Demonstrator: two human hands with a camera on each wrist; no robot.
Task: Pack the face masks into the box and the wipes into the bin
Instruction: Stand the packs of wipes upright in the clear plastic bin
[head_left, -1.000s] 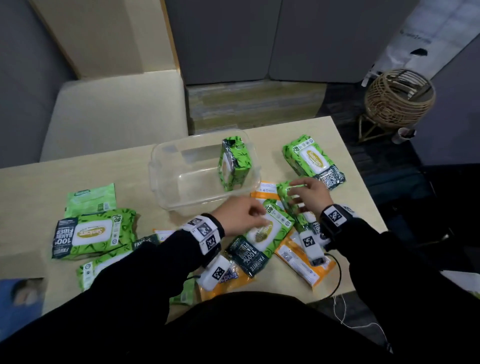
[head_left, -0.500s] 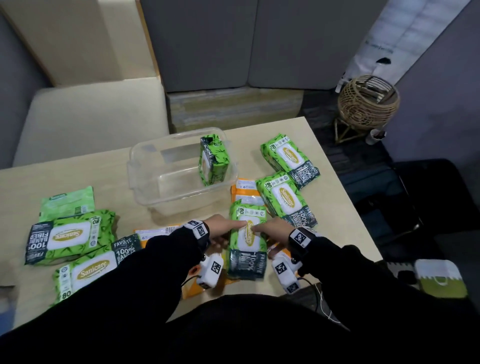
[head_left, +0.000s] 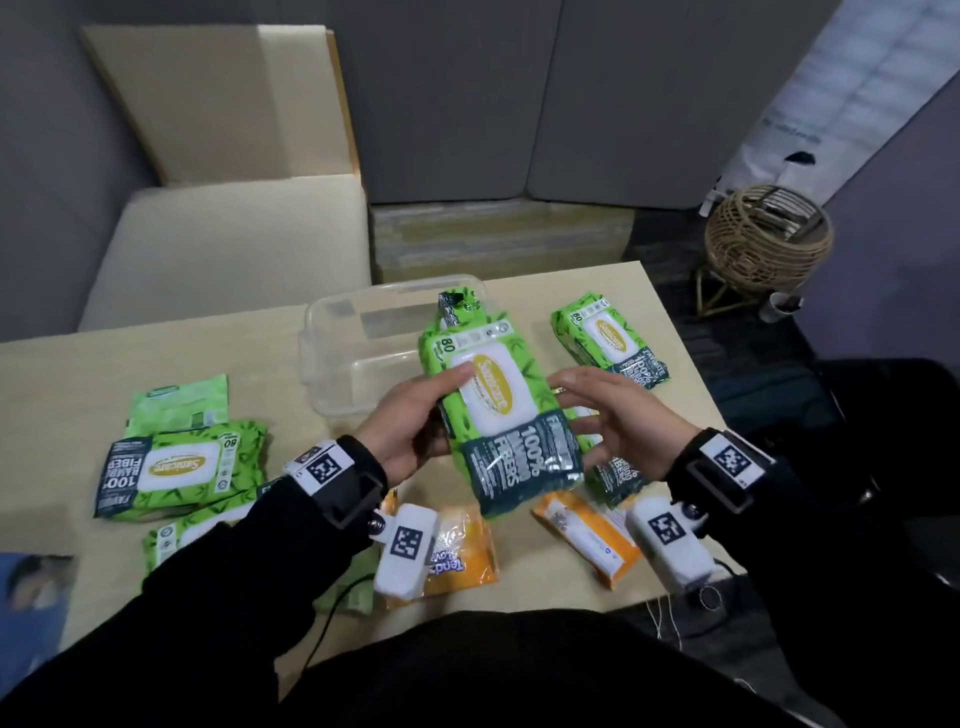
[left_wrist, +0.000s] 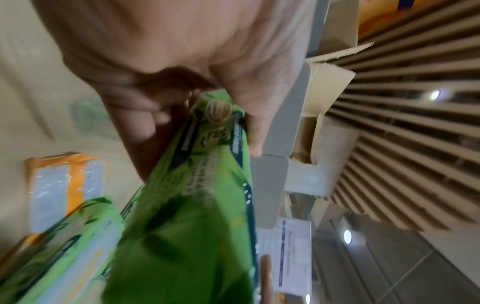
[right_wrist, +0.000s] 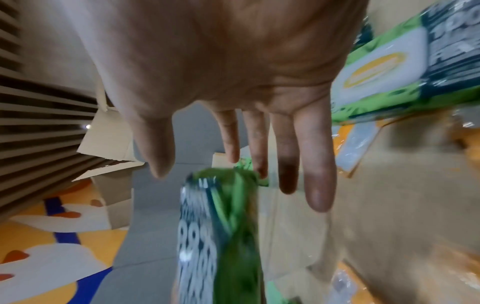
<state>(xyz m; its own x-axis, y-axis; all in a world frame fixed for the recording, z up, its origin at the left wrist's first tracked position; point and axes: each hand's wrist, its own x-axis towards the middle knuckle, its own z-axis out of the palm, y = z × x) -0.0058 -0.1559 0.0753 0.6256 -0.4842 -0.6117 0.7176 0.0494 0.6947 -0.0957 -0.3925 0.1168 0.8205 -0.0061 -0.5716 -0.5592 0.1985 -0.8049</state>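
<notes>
My left hand (head_left: 441, 405) grips a green wipes pack (head_left: 493, 410) by its left edge, thumb on top, and holds it up in front of the clear plastic bin (head_left: 343, 332). In the left wrist view the thumb and curled fingers (left_wrist: 145, 123) clamp the pack (left_wrist: 187, 226). My right hand (head_left: 608, 415) is spread flat beside the pack's right edge; its fingers (right_wrist: 319, 185) are straight past the pack's end (right_wrist: 228, 236). One wipes pack (head_left: 457, 306) stands on edge inside the bin. Orange packs (head_left: 457, 561) (head_left: 587, 535) lie near the table's front edge.
More green wipes packs lie at the right (head_left: 608, 338) and left (head_left: 166, 465), with a flat pale green pack (head_left: 179, 402) behind them. A cardboard box flap (head_left: 223, 104) leans over the beige seat behind the table. A wicker stand (head_left: 763, 239) is on the floor at the right.
The wipes pack that lay flat under both hands has been lifted off the table toward the bin by my left hand. My right hand has come off it and spread out.
</notes>
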